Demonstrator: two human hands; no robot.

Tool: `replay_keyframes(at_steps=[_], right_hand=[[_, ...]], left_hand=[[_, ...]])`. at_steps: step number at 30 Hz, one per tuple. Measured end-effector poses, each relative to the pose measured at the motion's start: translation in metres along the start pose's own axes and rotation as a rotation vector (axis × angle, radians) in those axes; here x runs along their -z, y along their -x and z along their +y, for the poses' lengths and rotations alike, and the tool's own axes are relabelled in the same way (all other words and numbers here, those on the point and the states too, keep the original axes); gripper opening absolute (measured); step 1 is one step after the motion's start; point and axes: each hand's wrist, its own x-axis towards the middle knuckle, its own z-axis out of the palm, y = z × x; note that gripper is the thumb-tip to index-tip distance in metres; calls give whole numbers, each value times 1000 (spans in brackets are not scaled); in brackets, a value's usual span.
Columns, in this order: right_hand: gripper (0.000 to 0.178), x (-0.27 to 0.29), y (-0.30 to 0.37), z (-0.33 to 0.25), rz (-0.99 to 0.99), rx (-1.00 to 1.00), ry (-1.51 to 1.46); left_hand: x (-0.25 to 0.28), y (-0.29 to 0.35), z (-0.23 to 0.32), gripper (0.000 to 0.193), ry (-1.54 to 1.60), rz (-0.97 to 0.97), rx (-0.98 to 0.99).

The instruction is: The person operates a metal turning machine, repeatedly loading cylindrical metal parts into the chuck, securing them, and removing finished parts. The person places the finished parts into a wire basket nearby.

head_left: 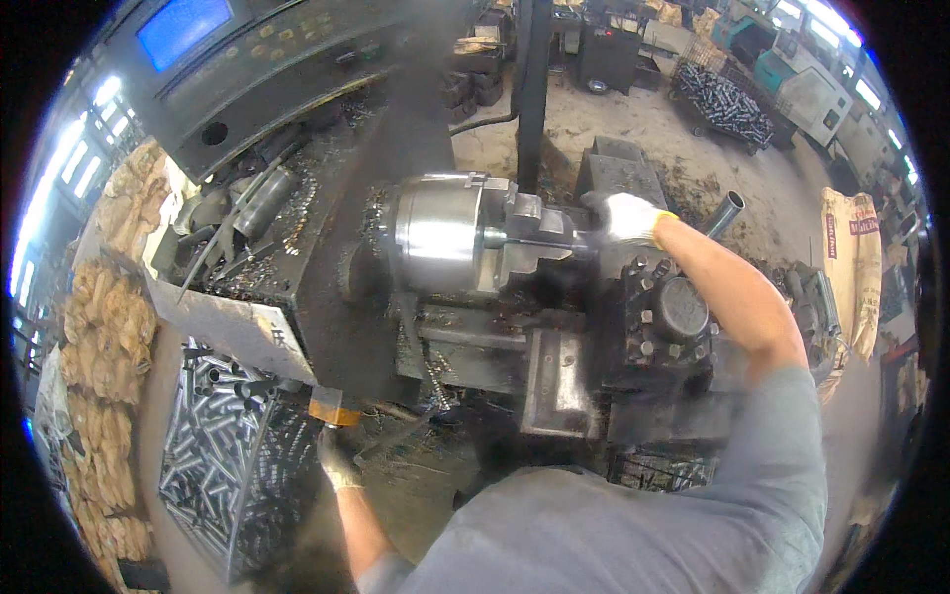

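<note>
The dark metalworking machine [465, 337] stands on a dusty workshop floor [594, 124], with cut tubes [205, 450] piled below its left edge and a heap of metal pieces [722, 99] beyond its far right corner. Near the machine's far edge, a slender rod [539, 243] projects from the shiny chuck [435, 238], its long axis left to right, pointing toward the gloved right hand [626, 218]. That hand's grip is curled; I cannot tell whether it holds the rod. The left hand [338, 462] is at an orange block [332, 412], its grip partly hidden, its closure unclear.
</note>
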Motion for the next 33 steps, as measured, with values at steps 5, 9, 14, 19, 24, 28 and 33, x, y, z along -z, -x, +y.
replay_keyframes(at_steps=[5, 9, 14, 19, 24, 28, 33], right_hand=[[42, 47, 148, -63, 499, -181, -488], [29, 10, 242, -119, 634, 27, -472], [34, -56, 279, -140, 463, 66, -755], [30, -98, 282, -130, 299, -62, -891], [34, -140, 292, -114, 32, -138, -1039], [34, -180, 272, -138, -74, 24, -1055], [29, -250, 233, -215, -376, 286, -965]], left_hand=[[-37, 59, 43, 52, -709, 459, -593], [-134, 100, 150, 36, -687, 276, -1497], [-323, 71, 294, 64, -949, 41, -1503], [-429, 8, 376, 90, -1276, 54, -1223], [-418, 45, 345, 79, -1037, 48, -1364], [-307, 120, 207, 35, -989, -356, -1509], [-34, 201, -11, 30, -1086, -311, -440]])
